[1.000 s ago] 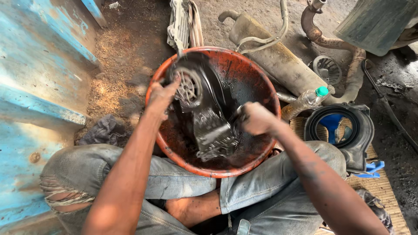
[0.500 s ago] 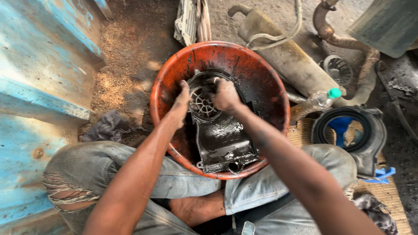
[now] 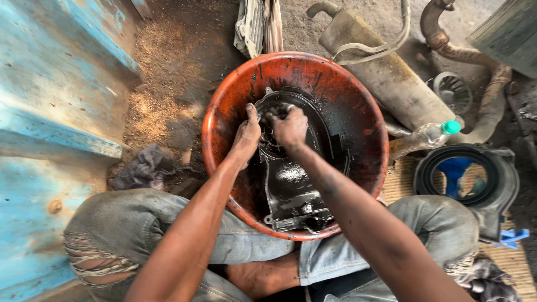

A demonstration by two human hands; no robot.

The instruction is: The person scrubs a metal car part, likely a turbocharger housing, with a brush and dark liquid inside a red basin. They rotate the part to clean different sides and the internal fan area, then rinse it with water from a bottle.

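the big blue wall (image 3: 50, 84) fills the left side, with its paint worn off in spots. the dirt floor (image 3: 184, 67) runs along it, with sawdust on top. the person sits on the floor in torn grey jeans (image 3: 112, 229), with knees spread wide.

between the knees sits a big orange bowl (image 3: 358, 112), dirty and oily inside. in the bowl lies a black engine cover (image 3: 293, 190), wet and shiny. its round end points away from the person and its narrow end points toward the person's lap.

past the bowl lies a long rusty exhaust pipe (image 3: 386, 78). to the right of the bowl is a round black cover (image 3: 498, 179) with something blue showing through its hole. a clear plastic bottle (image 3: 430, 134) with a green cap lies just beside the bowl's right rim. a dark rag (image 3: 140, 168) lies on the floor to the left of the bowl.

the left hand (image 3: 246, 140) rests on the left edge of the cover's round end, fingers curled onto it, so its grip is on the cover. the right hand (image 3: 291, 126) is just beside it, bunched in a closed grip over the middle of the round end. i cannot tell if it holds something small.
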